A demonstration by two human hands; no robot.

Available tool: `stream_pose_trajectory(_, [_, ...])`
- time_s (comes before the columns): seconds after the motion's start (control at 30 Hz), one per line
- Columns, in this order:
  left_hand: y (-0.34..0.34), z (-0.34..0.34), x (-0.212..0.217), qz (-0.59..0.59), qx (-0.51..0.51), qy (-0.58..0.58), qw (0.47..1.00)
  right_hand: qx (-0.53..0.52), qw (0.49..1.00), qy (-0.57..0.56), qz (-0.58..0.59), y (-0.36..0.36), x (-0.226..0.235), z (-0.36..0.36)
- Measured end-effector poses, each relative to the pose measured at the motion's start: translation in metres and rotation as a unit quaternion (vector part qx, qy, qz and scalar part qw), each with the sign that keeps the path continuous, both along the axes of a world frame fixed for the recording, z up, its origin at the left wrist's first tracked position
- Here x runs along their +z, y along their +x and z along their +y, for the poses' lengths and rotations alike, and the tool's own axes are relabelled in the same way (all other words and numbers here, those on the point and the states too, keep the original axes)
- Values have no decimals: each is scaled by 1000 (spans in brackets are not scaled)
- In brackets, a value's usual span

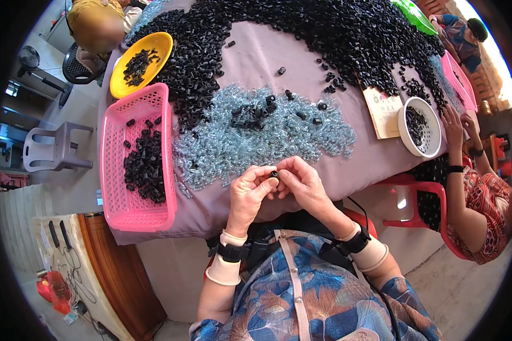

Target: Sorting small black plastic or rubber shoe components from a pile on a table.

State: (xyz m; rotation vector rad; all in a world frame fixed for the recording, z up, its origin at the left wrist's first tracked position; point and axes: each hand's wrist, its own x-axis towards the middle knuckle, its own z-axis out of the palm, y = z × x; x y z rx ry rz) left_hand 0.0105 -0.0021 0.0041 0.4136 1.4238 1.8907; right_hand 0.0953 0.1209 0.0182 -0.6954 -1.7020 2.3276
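Just over the table's near edge, my two hands meet at the fingertips. My left hand (249,192) pinches a small black plastic part (274,174), round with a hole at its end, between thumb and finger. My right hand (305,186) is closed right beside that part, its thumb and fingers pressed together; whatever they grip is too small to make out. Beyond my hands spreads a heap of clear bluish spring-like coils (267,139), with several loose black parts (253,116) lying on top.
A pink basket (109,170) with black parts stands left; a yellow plate (164,42) lies behind it. A large black pile (335,28) covers the far side. At right are a booklet (379,116), a white basket (405,128) and a seated person (475,210).
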Motion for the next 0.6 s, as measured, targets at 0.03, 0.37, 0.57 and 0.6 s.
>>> stream_pose_trajectory(0.03, [0, 0, 0, 14, -2, 0, 1000, -7, 1000, 8, 9, 0, -2, 0])
stream_pose_trajectory(0.37, [1, 1, -2, 53, -4, 0, 999, -12, 998, -50, 48, 2, -11, 4])
stream_pose_trajectory(0.57, [1, 0, 2, 40, 5, -39, 998, -6, 996, -44, 72, 3, -8, 1])
stream_pose_trajectory(0.6, [1, 0, 2, 40, 5, -39, 998, -7, 997, -35, 70, 1, -6, -1])
